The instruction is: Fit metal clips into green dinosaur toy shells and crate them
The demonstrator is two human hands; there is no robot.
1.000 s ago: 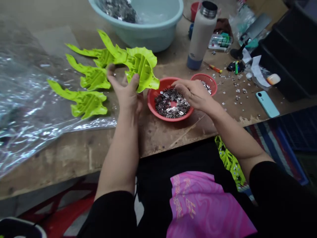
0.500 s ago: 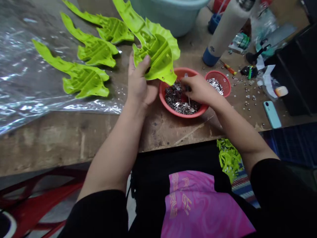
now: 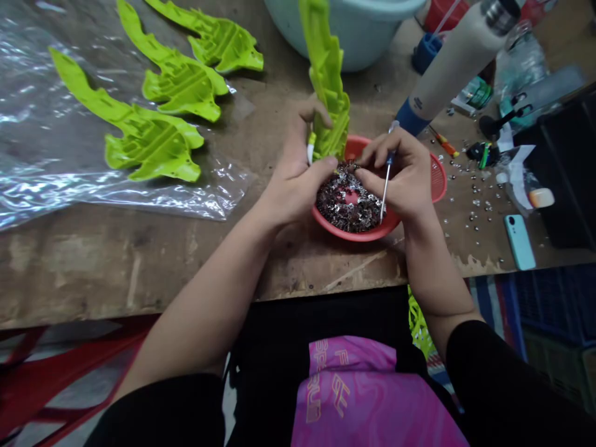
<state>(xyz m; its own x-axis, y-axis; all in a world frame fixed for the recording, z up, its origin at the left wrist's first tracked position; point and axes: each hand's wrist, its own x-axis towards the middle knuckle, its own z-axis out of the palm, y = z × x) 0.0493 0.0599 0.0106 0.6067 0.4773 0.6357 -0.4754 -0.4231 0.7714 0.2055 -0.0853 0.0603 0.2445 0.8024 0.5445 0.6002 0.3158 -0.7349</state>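
I had just tipped the green piece (image 3: 328,81) from lying broad face up to standing nearly on edge, and its lower end was now over the left rear of the red bowl (image 3: 356,236). My left hand (image 3: 298,171) gripped it low down, curled fingers and thumb on either side. My right hand (image 3: 407,171) had come up out of the metal clips (image 3: 344,211), its thumb and forefinger drawn together close by that lower end; I cannot tell whether a clip was between them. The screwdriver (image 3: 390,158) stayed tucked in the same hand, pointing down into the bowl. As I judge it, the work had passed from picking among the clips to bringing both hands to one piece.

Three more pieces (image 3: 156,146) lay to my left, the nearest on a clear plastic sheet (image 3: 177,202) over the worn wooden counter (image 3: 186,254). Beyond the bowl stood a pale blue basin (image 3: 358,31) and a bottle (image 3: 449,59); to the right, shiny bits (image 3: 475,202) were strewn near a phone (image 3: 520,242). Red chair framing (image 3: 56,366) showed below, at left.
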